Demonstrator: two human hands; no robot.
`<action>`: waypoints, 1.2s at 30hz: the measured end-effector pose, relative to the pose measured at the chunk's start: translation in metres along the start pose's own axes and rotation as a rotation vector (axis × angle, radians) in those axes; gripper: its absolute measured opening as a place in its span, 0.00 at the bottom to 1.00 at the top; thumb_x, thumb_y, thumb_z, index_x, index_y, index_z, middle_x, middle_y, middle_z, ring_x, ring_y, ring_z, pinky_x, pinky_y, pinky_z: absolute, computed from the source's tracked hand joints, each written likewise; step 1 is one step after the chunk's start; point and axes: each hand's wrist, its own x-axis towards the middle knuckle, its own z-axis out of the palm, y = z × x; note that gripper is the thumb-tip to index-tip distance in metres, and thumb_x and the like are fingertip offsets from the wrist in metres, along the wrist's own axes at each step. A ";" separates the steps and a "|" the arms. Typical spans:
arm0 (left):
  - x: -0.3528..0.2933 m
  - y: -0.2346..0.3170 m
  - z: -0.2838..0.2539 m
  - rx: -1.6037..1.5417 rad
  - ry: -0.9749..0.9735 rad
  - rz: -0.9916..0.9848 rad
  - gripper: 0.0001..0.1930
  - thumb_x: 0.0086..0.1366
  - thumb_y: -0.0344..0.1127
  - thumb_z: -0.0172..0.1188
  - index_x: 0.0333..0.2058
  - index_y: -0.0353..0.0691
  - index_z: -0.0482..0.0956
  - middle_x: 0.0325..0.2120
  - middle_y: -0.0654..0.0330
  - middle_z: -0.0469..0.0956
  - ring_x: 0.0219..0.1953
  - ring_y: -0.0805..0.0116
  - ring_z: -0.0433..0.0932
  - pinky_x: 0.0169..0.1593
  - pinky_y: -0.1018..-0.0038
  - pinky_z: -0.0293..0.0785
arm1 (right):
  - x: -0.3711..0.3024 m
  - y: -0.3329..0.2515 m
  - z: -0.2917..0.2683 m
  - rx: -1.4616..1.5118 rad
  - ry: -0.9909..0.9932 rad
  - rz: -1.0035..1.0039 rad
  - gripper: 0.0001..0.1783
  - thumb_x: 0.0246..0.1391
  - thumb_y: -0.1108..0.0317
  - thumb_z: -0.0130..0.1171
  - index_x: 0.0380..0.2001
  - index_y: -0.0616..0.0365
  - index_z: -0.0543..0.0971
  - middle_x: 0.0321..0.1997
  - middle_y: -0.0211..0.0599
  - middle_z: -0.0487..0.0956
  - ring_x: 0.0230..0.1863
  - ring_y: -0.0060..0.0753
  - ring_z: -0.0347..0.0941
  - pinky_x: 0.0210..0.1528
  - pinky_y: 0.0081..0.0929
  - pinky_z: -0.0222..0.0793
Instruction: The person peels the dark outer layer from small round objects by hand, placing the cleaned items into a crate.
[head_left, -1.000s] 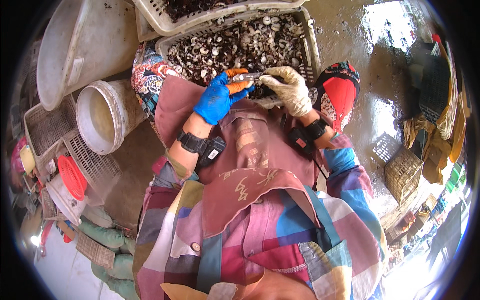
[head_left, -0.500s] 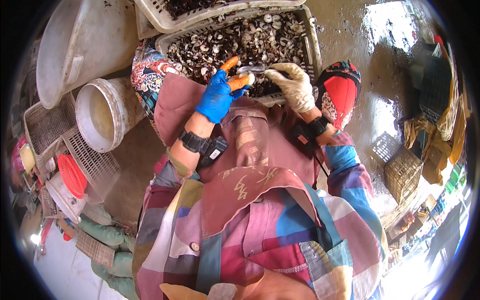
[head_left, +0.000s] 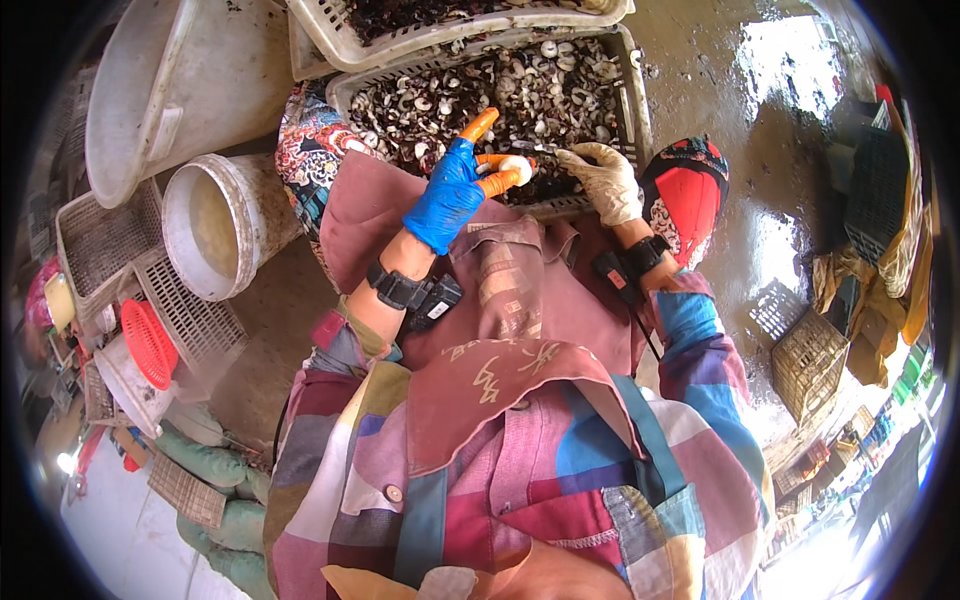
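Note:
My left hand (head_left: 447,205), in a blue glove with orange finger covers, pinches a small whitish rounded shellfish (head_left: 519,167) between thumb and a finger, while its index finger points forward. Close on its right, my right hand (head_left: 608,186), in a whitish glove, has its fingers closed on a slim shiny metal tool (head_left: 541,151); its tip reaches toward the shellfish and its exact kind is unclear. Both hands are over the near edge of a white plastic crate (head_left: 641,105), which holds a heap of small pale shells and dark bits (head_left: 480,95).
A second white crate (head_left: 345,45) overlaps the far side. To the left stand a white bucket (head_left: 247,235), a large pale tub (head_left: 125,110), slotted baskets (head_left: 190,310) and a red basket (head_left: 149,345). Wet floor (head_left: 700,60) and a beige crate (head_left: 808,365) lie right.
The view has shifted slightly, so the crates and hands sit a little further right and lower. The whitish shellfish shows more plainly in my left fingers; the metal tool shows less.

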 end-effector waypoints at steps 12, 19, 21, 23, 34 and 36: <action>0.058 0.033 -0.013 -0.570 -0.093 -0.242 0.20 0.60 0.46 0.53 0.45 0.36 0.72 0.30 0.61 0.74 0.34 0.68 0.74 0.39 0.71 0.74 | 0.016 -0.003 -0.015 1.018 -0.180 0.186 0.06 0.53 0.64 0.52 0.29 0.53 0.72 0.24 0.26 0.70 0.29 0.22 0.68 0.40 0.27 0.69; 0.189 0.077 -0.013 0.962 0.282 0.680 0.23 0.48 0.35 0.66 0.45 0.42 0.73 0.33 0.61 0.76 0.24 0.75 0.71 0.30 0.81 0.69 | 0.026 0.009 -0.015 1.169 -0.227 0.147 0.08 0.51 0.64 0.55 0.29 0.56 0.72 0.24 0.27 0.70 0.26 0.21 0.66 0.37 0.25 0.69; 0.212 0.086 -0.009 1.293 0.372 0.638 0.27 0.46 0.34 0.67 0.48 0.45 0.70 0.39 0.55 0.75 0.31 0.68 0.74 0.37 0.76 0.71 | 0.028 0.006 -0.014 1.176 -0.184 0.180 0.08 0.51 0.64 0.55 0.29 0.56 0.72 0.24 0.27 0.70 0.26 0.21 0.66 0.35 0.24 0.68; 0.222 0.092 0.001 1.395 0.390 0.532 0.27 0.46 0.34 0.66 0.48 0.45 0.69 0.41 0.54 0.73 0.35 0.61 0.74 0.40 0.70 0.71 | 0.029 0.010 -0.015 1.176 -0.146 0.182 0.08 0.52 0.64 0.54 0.28 0.56 0.72 0.24 0.27 0.69 0.26 0.21 0.65 0.34 0.23 0.67; 0.133 0.087 -0.018 -0.033 -0.035 0.040 0.22 0.55 0.23 0.57 0.50 0.39 0.68 0.38 0.64 0.73 0.37 0.75 0.73 0.38 0.83 0.69 | 0.030 -0.002 -0.026 1.014 -0.332 -0.067 0.09 0.54 0.62 0.52 0.26 0.55 0.73 0.26 0.26 0.72 0.24 0.19 0.65 0.30 0.16 0.63; 0.108 0.082 -0.002 -0.016 -0.008 0.053 0.24 0.51 0.22 0.60 0.49 0.41 0.69 0.35 0.68 0.72 0.33 0.80 0.70 0.33 0.87 0.66 | 0.026 -0.022 -0.019 0.981 -0.136 -0.061 0.11 0.53 0.62 0.53 0.21 0.55 0.72 0.20 0.26 0.71 0.20 0.15 0.61 0.23 0.13 0.54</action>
